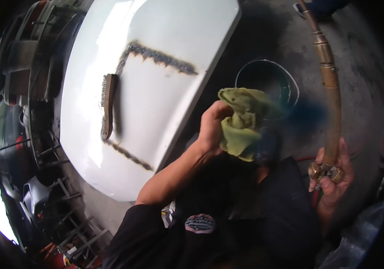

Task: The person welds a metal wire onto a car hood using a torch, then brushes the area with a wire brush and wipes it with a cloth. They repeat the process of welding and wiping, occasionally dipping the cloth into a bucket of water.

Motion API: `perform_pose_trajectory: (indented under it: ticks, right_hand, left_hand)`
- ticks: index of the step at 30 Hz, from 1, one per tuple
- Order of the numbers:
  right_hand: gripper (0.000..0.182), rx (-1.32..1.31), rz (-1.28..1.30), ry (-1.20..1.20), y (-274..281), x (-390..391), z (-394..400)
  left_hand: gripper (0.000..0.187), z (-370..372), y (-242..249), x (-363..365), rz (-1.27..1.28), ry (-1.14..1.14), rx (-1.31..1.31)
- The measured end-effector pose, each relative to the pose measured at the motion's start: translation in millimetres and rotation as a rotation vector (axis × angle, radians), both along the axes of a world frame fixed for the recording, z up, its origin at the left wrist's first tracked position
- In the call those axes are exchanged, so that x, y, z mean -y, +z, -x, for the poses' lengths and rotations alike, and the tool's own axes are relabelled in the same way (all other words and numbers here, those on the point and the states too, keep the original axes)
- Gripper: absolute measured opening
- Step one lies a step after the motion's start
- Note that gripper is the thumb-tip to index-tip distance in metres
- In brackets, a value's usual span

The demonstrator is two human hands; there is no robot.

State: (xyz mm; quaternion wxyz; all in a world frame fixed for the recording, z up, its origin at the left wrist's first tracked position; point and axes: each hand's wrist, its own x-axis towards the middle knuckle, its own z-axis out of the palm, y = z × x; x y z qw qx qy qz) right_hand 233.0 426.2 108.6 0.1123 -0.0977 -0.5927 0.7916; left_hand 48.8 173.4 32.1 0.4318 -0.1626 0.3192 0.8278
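My left hand (213, 127) grips a crumpled yellow-green cloth (243, 121) beside the edge of a white panel. The fingers of my right hand (335, 177) close round the valve end of a brass torch (331, 94), which stands upright in view at the right. On the white panel (165, 103) are dark, scorched, rough lines (165, 60). A wire brush (108, 106) with a wooden handle lies on the panel, its bristles facing left. Between the cloth and the torch is a blurred dark blue patch that I cannot make out.
Behind the cloth, a round dark green bucket (293, 83) stands on the grey floor (355, 58). Metal racks (73, 197) with stacked parts are at the left. Clear plastic sheeting (358, 240) lies at the lower right. Someone's dark shoe or clothing shows at the top right.
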Motion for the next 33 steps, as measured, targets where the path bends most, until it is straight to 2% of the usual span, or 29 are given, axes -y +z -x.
perform_pose_trajectory:
  ticks: [1,3,4,7,11,13,17,25,30,32,33]
  right_hand:
    - [0.088,-0.028,0.024,0.032,-3,0,1]
    - [0.086,-0.063,0.022,0.046,-8,-1,1]
    - [0.085,-0.090,-0.006,0.087,-10,-2,1]
    - [0.083,-0.126,-0.025,0.167,-10,-2,2]
    - [0.086,-0.035,-0.011,0.098,-7,2,1]
    - [0.089,-0.023,-0.031,0.074,-8,1,-3]
    - [0.091,-0.023,-0.041,0.082,-10,-2,-6]
    - [0.091,0.002,-0.058,0.072,-10,-3,-8]
    - [0.091,0.040,-0.037,0.029,-9,-2,-12]
    - [0.091,0.066,-0.054,0.008,-7,0,-12]
    - [0.092,0.088,-0.073,-0.009,-6,0,-12]
  left_hand:
    - [0.057,-1,1,3,-0.093,0.032,0.087]
    - [0.080,-6,3,14,-0.150,-0.029,0.081]
    - [0.093,-8,-5,17,-0.098,-0.062,0.019]
    - [0.051,-9,-11,24,0.141,-0.188,-0.194]
    - [0.043,-5,-6,28,0.298,-0.198,-0.314]
    - [0.036,-3,-8,31,0.305,-0.142,-0.377]
    - [0.023,7,-11,50,0.485,0.005,-0.576]
    - [0.030,22,-6,74,0.633,0.063,-0.592]
    - [0.024,84,2,113,0.933,0.173,-0.930]
    - [0.031,137,-3,136,0.894,0.265,-1.187]
    - [0.032,165,-14,154,1.052,0.295,-1.251]
